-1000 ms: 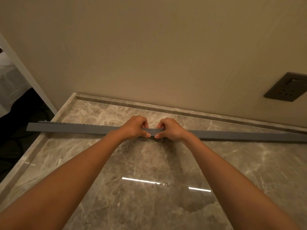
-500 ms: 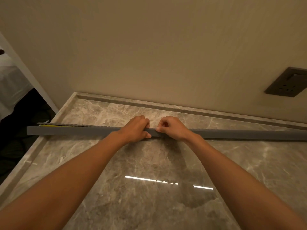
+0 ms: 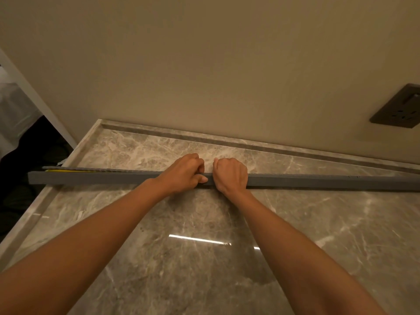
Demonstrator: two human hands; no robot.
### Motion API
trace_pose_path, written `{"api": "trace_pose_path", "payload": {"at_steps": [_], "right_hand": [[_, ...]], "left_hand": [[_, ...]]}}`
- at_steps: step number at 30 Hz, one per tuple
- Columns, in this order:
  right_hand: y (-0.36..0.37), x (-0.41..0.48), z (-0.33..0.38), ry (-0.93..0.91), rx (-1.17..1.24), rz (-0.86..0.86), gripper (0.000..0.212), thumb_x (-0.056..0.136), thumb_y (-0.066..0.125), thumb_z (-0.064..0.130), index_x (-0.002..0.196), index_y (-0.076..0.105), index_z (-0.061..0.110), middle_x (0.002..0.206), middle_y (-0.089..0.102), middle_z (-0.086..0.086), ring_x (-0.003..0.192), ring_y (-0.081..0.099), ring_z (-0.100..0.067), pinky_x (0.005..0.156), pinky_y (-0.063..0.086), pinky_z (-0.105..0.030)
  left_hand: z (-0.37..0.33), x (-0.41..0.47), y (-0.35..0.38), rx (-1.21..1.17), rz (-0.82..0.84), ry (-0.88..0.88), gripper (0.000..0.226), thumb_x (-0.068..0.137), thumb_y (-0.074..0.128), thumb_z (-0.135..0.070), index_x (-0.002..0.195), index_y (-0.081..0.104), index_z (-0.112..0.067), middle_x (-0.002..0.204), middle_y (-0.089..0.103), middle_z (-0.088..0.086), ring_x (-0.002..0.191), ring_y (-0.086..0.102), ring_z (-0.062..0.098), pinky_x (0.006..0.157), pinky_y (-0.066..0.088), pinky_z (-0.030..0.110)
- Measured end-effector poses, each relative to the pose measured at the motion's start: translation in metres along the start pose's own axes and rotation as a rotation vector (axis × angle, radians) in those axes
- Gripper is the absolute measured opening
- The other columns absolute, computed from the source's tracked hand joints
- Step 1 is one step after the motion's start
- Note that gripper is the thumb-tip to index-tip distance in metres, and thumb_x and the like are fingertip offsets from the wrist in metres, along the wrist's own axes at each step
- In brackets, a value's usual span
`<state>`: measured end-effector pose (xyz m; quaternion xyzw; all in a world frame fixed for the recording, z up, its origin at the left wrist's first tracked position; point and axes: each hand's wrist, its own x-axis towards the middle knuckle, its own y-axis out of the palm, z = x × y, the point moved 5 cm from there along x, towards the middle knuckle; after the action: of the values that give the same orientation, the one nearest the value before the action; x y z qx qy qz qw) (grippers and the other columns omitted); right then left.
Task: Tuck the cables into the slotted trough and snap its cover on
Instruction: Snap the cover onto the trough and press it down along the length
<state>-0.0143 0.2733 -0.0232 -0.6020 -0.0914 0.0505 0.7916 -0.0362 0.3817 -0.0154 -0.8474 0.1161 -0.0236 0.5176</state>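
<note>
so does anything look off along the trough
Yes: at the left end of the long grey plastic trough, a yellow cable shows at the top, so that stretch looks uncovered. That end also overhangs the marble counter.

The left grip (image 3: 183, 173) no longer meets the right grip (image 3: 231, 176) thumb-tip to thumb-tip. Its thumb now lies stretched along the near face of the grey trough (image 3: 113, 178), pointing at the right grip and almost touching it. The right grip's thumb, on the near face a second ago, is now out of sight, and its knuckles are rolled over the top of the trough in a tight fist. At the left end a yellow cable (image 3: 68, 171) now shows in a slit just below the slotted far wall (image 3: 68, 168), where only grey showed before.
</note>
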Motion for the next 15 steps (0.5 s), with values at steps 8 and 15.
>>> {"api": "trace_pose_path", "payload": {"at_steps": [8, 15], "right_hand": [[0.0004, 0.0004, -0.0002, -0.013, -0.012, -0.004, 0.047, 0.1, 0.026, 0.02, 0.087, 0.066, 0.001, 0.095, 0.07, -0.017, 0.089, 0.063, -0.031, 0.075, 0.045, -0.037], [-0.0009, 0.0013, 0.0011, -0.014, 0.0, 0.008, 0.038, 0.097, 0.03, 0.014, 0.083, 0.063, 0.002, 0.093, 0.068, -0.018, 0.087, 0.062, -0.033, 0.071, 0.043, -0.037]], "left_hand": [[0.0042, 0.0061, 0.0049, 0.006, 0.249, -0.104, 0.028, 0.085, 0.061, -0.021, 0.108, 0.062, -0.005, 0.106, 0.063, 0.015, 0.085, 0.053, 0.02, 0.072, 0.041, 0.029], [0.004, 0.0056, 0.0, -0.155, 0.163, -0.148, 0.027, 0.079, 0.068, -0.013, 0.104, 0.069, -0.003, 0.098, 0.07, 0.014, 0.085, 0.062, 0.021, 0.073, 0.05, 0.029]]}}
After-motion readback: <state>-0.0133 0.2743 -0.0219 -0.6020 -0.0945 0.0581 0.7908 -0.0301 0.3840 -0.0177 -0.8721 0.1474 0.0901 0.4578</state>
